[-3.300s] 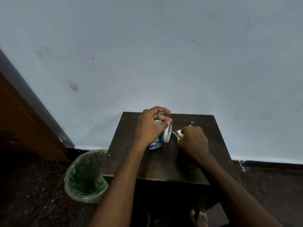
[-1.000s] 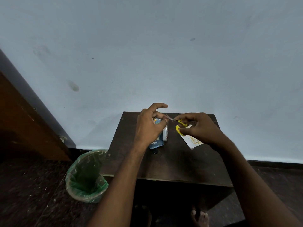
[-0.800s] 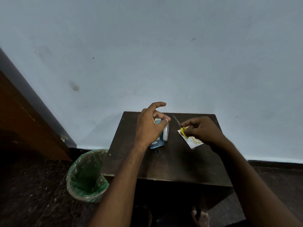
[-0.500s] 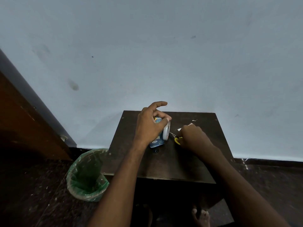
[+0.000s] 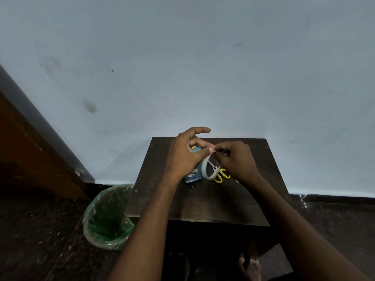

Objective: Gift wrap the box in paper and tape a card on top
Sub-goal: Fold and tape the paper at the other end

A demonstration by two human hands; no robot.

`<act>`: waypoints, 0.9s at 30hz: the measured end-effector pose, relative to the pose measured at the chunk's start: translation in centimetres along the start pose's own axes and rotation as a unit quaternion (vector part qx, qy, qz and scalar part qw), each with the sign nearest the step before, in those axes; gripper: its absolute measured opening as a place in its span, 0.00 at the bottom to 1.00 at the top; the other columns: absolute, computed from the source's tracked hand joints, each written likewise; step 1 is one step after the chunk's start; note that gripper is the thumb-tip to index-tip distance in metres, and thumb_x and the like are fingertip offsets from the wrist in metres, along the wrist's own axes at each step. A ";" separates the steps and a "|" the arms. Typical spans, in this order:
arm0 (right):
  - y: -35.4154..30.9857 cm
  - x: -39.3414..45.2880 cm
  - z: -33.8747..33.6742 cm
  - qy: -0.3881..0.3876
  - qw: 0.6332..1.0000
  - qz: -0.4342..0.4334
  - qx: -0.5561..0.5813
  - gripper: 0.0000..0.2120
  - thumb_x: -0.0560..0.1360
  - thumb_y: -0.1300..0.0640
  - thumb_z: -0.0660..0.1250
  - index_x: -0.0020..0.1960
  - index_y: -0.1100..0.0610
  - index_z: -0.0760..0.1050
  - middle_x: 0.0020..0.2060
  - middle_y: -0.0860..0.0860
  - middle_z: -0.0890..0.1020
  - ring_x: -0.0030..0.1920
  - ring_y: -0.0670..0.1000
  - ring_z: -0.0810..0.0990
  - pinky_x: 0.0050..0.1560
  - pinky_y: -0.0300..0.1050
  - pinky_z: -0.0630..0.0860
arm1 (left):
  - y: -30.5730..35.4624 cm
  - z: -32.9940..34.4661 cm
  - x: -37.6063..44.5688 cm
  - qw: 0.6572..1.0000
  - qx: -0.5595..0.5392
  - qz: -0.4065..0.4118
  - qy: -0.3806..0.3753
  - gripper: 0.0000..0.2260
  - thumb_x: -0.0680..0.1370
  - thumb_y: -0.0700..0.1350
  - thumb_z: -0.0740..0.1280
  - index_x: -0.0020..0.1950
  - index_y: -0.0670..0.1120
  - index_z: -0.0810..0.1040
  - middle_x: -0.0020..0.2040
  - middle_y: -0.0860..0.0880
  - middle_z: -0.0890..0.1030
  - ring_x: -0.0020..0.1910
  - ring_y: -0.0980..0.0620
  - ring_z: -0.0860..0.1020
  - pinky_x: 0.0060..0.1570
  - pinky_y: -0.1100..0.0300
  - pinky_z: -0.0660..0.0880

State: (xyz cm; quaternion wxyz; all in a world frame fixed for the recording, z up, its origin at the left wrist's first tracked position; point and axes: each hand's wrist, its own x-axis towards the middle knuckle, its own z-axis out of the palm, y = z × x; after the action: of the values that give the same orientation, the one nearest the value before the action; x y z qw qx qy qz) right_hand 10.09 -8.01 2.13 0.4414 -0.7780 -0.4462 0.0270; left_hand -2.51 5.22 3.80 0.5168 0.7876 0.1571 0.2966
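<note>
Apparently both hands (image 5: 185, 157) (image 5: 237, 161) pinch tape roll (image 5: 209, 169) (mid-table).

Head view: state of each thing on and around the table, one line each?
Tape roll: on edge, held by left hand.
Right hand: fingertips pinching at the roll's top edge.
Wrapped box: already in blue patterned paper, on the table, partly behind the left hand.
Scissors: lying on the table, not held.
Bin: upright on the floor, green liner in.
Card: not visible.

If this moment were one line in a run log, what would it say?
left hand: holds tape roll | right hand: pinches tape end | scissors: on table | wrapped box: under left hand
</note>
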 end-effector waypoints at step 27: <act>1.1 0.1 0.0 -0.104 0.975 0.047 -0.191 0.17 0.72 0.66 0.66 0.53 0.52 0.87 0.55 0.49 0.86 0.57 0.56 0.83 0.56 0.48 0.78 | 0.2 -0.7 0.0 0.998 0.024 0.001 0.055 0.19 0.74 0.37 0.79 0.62 0.51 0.83 0.66 0.58 0.83 0.63 0.63 0.81 0.67 0.58 0.78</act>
State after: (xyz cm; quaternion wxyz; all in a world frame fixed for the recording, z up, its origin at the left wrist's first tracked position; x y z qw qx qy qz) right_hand 10.87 -8.23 1.40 0.2338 -0.8613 -0.4492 0.0424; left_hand -2.98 5.66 4.18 0.4883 0.7824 0.1914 0.3359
